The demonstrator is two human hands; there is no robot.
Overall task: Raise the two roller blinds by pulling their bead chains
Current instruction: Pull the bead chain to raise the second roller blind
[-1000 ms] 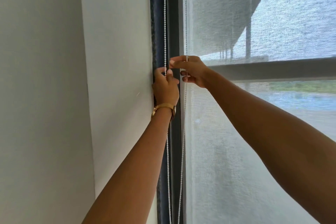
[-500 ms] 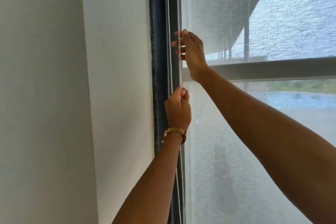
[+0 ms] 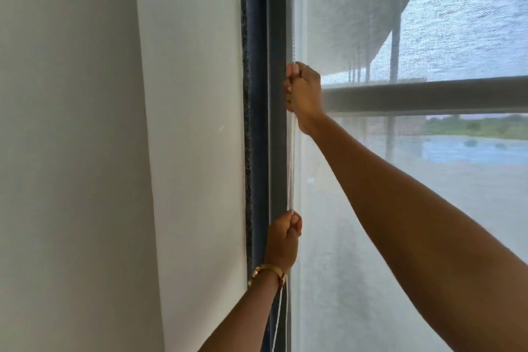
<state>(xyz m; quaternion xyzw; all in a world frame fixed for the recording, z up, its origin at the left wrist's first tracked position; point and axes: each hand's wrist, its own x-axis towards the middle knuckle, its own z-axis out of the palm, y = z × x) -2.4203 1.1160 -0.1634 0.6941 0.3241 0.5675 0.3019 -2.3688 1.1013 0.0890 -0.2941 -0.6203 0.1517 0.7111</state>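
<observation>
Gripping bead chain (image 3: 291, 168), left hand (image 3: 283, 240), right hand (image 3: 302, 91), sheer blind (image 3: 357, 237), white wall (image 3: 71, 151)

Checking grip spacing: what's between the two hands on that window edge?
In the head view, only the bead chain runs between the right hand above and the left hand below, along the dark window frame.

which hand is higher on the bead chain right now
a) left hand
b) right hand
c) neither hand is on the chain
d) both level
b: the right hand is fisted on the bead chain near the window crossbar, while the left hand, with the gold watch, grips it well below.
</observation>
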